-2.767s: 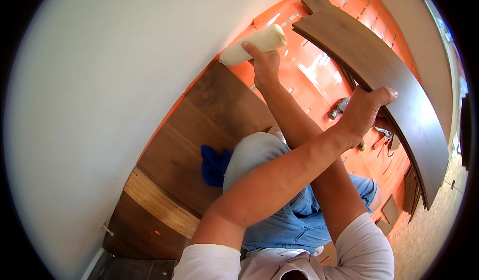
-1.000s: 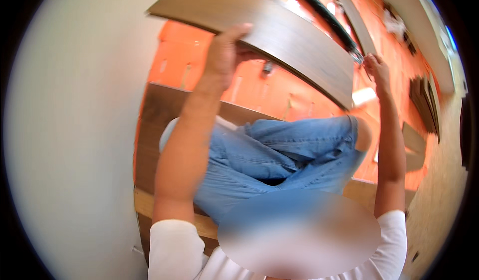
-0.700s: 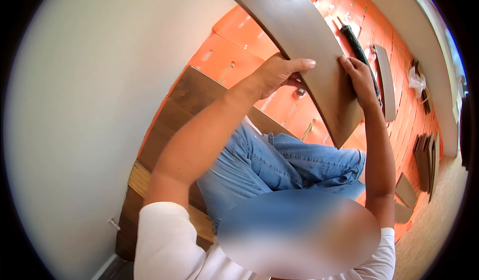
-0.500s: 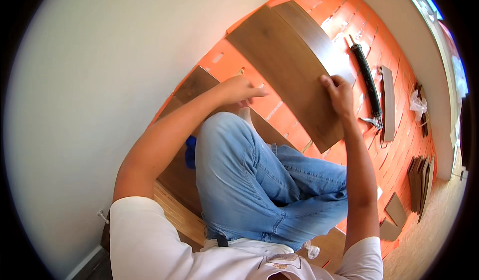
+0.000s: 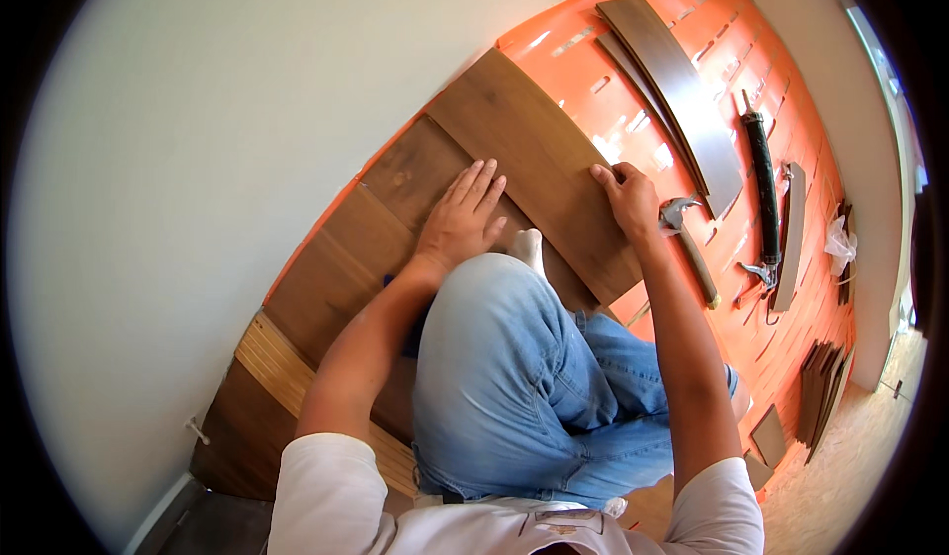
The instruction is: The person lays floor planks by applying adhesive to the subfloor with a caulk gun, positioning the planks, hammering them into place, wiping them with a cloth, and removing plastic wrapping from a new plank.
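Observation:
A brown wooden floor plank (image 5: 539,150) lies low along the edge of the laid floorboards (image 5: 341,234), its far end close to the wall. My right hand (image 5: 630,202) is closed on the plank's right edge, thumb on top and fingertips hidden beneath. My left hand (image 5: 463,211) rests open and flat, its fingertips at the seam between the plank and the boards. Whether the plank sits fully against those boards, I cannot tell. A bare foot (image 5: 529,249) of mine shows beside the plank, past my raised knee.
Orange slotted underlay (image 5: 593,56) covers the floor to the right. On it lie loose planks (image 5: 682,90), a claw hammer (image 5: 692,249), a black caulking gun (image 5: 761,184) and a narrow board (image 5: 791,239). Stacked planks (image 5: 820,387) stand farther right. A pale wall (image 5: 247,110) borders the left.
The plank has come down from a raised, tilted hold to beside the laid boards. My left hand has flattened onto the floor. The hammer and loose planks are now uncovered.

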Demonstrator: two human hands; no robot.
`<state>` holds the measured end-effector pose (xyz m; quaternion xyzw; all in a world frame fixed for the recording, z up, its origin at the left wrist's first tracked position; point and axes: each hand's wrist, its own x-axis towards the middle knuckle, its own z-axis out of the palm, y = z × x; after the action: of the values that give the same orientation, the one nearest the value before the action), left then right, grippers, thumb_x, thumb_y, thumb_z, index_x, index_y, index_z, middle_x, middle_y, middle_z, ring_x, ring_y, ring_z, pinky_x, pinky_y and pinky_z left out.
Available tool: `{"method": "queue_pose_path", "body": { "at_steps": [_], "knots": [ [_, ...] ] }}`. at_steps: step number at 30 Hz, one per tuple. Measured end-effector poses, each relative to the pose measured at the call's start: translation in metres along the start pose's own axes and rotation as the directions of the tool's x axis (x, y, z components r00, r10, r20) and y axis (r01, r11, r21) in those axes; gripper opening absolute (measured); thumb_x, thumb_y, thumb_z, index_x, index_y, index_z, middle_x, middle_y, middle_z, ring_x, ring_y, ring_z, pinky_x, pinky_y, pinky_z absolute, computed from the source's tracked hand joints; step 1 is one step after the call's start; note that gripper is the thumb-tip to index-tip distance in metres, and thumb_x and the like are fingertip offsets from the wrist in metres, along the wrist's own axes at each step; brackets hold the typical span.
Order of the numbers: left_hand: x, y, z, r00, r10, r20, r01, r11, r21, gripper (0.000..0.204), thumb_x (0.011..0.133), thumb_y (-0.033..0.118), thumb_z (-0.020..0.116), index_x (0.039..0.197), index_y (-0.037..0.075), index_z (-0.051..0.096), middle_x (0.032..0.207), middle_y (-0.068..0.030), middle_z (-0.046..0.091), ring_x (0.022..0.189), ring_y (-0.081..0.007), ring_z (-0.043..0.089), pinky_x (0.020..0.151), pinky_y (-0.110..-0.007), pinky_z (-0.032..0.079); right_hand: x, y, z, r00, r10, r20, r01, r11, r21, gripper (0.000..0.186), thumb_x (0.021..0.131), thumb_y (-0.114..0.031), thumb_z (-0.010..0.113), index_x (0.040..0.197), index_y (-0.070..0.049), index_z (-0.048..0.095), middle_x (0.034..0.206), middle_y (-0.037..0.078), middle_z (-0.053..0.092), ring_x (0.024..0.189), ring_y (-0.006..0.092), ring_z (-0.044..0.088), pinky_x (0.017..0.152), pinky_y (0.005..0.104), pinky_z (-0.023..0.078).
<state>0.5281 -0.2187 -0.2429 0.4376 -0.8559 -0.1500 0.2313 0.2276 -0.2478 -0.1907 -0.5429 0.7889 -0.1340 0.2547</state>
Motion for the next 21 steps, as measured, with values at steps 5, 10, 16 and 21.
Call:
{"method": "queue_pose_path", "body": {
  "at_steps": [5, 10, 16, 21],
  "knots": [
    [0.001, -0.009, 0.007, 1.000, 0.017, -0.011, -0.016, 1.000, 0.013, 0.058, 0.092, 0.026, 0.067, 0.143, 0.001, 0.055, 0.157, -0.0169, 0.045, 0.145, -0.0334, 0.042, 0.121, -0.044, 0.035, 0.010, -0.001, 0.001, 1.000, 0.003, 0.028, -0.003, 1.000, 0.015, 0.060, 0.090, -0.057, 0.072, 0.107, 0.000, 0.074, 0.090, 0.018, 0.075, 0.085, 0.0319, 0.072, 0.079, 0.0417, 0.055],
    [0.003, -0.008, 0.007, 1.000, 0.009, -0.028, -0.009, 1.000, 0.002, 0.057, 0.091, 0.026, 0.067, 0.141, 0.000, 0.056, 0.155, -0.0172, 0.047, 0.144, -0.0333, 0.043, 0.121, -0.045, 0.035, 0.014, 0.005, 0.007, 1.000, 0.000, 0.026, -0.001, 0.999, 0.042, 0.060, 0.089, -0.056, 0.073, 0.107, 0.001, 0.074, 0.090, 0.018, 0.075, 0.083, 0.0309, 0.072, 0.079, 0.0409, 0.055],
    [0.003, -0.009, 0.009, 1.000, 0.000, -0.029, 0.001, 1.000, 0.024, 0.057, 0.091, 0.026, 0.068, 0.140, -0.001, 0.057, 0.153, -0.0177, 0.050, 0.143, -0.0334, 0.045, 0.121, -0.045, 0.035, 0.018, 0.008, 0.011, 0.998, -0.048, 0.044, 0.046, 0.998, 0.041, 0.059, 0.090, -0.055, 0.073, 0.107, 0.002, 0.074, 0.089, 0.019, 0.075, 0.083, 0.0320, 0.072, 0.078, 0.0408, 0.055],
    [0.004, -0.009, 0.010, 0.999, 0.007, -0.038, -0.006, 1.000, 0.023, 0.056, 0.090, 0.025, 0.069, 0.139, -0.001, 0.059, 0.152, -0.0173, 0.052, 0.143, -0.0321, 0.046, 0.121, -0.044, 0.036, 0.022, 0.017, 0.016, 0.997, -0.077, 0.033, 0.075, 0.996, 0.038, 0.058, 0.090, -0.053, 0.074, 0.108, 0.002, 0.074, 0.089, 0.021, 0.074, 0.082, 0.0329, 0.072, 0.077, 0.0414, 0.055]
  ]
}}
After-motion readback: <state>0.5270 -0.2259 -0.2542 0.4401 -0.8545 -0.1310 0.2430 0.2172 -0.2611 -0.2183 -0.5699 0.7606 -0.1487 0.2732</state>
